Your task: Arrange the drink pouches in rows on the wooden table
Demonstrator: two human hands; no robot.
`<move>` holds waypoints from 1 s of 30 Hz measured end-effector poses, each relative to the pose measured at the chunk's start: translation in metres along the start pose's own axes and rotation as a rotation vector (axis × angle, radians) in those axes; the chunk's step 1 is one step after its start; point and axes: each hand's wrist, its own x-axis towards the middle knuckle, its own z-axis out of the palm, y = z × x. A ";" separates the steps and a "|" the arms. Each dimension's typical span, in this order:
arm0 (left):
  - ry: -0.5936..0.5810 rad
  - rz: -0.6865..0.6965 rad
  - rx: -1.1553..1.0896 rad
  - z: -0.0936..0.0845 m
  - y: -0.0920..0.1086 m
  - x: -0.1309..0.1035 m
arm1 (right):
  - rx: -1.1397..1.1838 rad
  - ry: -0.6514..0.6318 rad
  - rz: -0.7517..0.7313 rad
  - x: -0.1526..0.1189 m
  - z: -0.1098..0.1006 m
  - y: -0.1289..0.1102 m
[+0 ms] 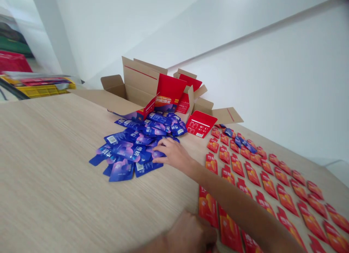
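Two bare hands work over a pale wooden table (54,165). The right hand (174,153) reaches forward across the table, its arm stretched out over rows of red packets. Its fingers (163,147) are loosely spread and lie flat on the near edge of a heap of blue packets (133,147), touching the top ones; nothing is pinched between them. The heap spreads from under those fingers away to the left and farther back, with a few blue packets fanned out at its near left corner.

Just behind the heap, beyond the right fingers, stands an open cardboard box (139,85) with its flaps folded out. Red cartons (170,93) stand or lean inside it and against it, and one red carton flap (200,124) lies on the table just to the right of the heap.

To the right of the right hand, red packets (268,184) lie in neat slanted rows that run toward the near edge of the table. A few loose blue packets (244,142) sit at the far end of those rows.

The left hand (191,233) is low at the near edge, blurred, resting at the nearest red packets in the rows. Whether its fingers are gripping a packet or only touching cannot be told.

At far left, well apart from both hands, a yellow crate (40,89) and a red crate (13,62) sit beside a white wall (272,82).
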 end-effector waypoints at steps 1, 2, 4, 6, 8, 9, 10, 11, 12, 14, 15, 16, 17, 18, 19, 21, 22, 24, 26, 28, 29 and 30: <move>-0.001 -0.005 0.007 0.001 -0.001 0.000 | -0.023 -0.027 -0.027 0.001 -0.001 -0.001; -0.003 -0.006 0.012 0.002 -0.002 0.001 | -0.046 -0.049 -0.048 0.001 -0.003 -0.001; -0.007 0.000 0.018 0.005 -0.005 0.001 | -0.093 -0.071 -0.065 0.001 -0.005 -0.001; -0.010 0.010 0.021 0.006 -0.007 0.001 | -0.119 -0.071 -0.062 -0.001 -0.008 0.000; -0.001 0.016 0.021 0.006 -0.008 0.001 | -0.108 -0.051 -0.056 -0.006 -0.015 0.001; 0.009 0.018 0.016 0.005 -0.008 0.001 | -0.088 -0.027 -0.049 -0.009 -0.020 0.002; 0.020 0.020 0.008 0.005 -0.007 0.001 | -0.058 0.005 -0.037 -0.013 -0.025 0.003; 0.030 0.023 -0.003 0.003 -0.006 0.000 | -0.014 0.041 -0.019 -0.019 -0.032 0.005; 0.039 0.027 -0.016 0.002 -0.004 0.000 | 0.039 0.076 0.008 -0.026 -0.040 0.007; 0.052 0.033 -0.036 -0.001 -0.001 -0.002 | 0.155 0.124 0.075 -0.043 -0.058 0.012; 0.059 0.033 -0.044 -0.003 0.001 -0.002 | 0.208 0.136 0.123 -0.054 -0.067 0.016; 0.064 0.032 -0.050 -0.004 0.003 -0.003 | 0.256 0.140 0.190 -0.067 -0.076 0.022; 0.069 0.030 -0.053 -0.006 0.004 -0.004 | 0.300 0.138 0.277 -0.081 -0.084 0.028; 0.073 0.025 -0.055 -0.008 0.006 -0.005 | 0.344 0.132 0.379 -0.097 -0.092 0.036; 0.072 0.022 -0.058 -0.010 0.008 -0.005 | 0.397 0.128 0.488 -0.114 -0.098 0.044; 0.075 0.007 -0.061 -0.014 0.012 -0.007 | 0.535 0.135 0.695 -0.152 -0.106 0.063; 0.073 -0.005 -0.064 -0.016 0.014 -0.008 | 0.611 0.155 0.782 -0.172 -0.109 0.072; 0.062 -0.033 -0.067 -0.019 0.017 -0.009 | 0.737 0.221 0.947 -0.212 -0.112 0.089; 0.042 -0.046 -0.063 -0.022 0.019 -0.010 | 0.771 0.305 1.110 -0.250 -0.115 0.104; 0.024 -0.045 -0.052 -0.025 0.019 -0.009 | 0.693 0.413 1.225 -0.283 -0.120 0.117; 0.021 -0.045 -0.044 -0.026 0.019 -0.009 | 0.615 0.464 1.266 -0.297 -0.123 0.124; 0.018 -0.042 -0.037 -0.027 0.018 -0.009 | 0.521 0.505 1.295 -0.310 -0.127 0.130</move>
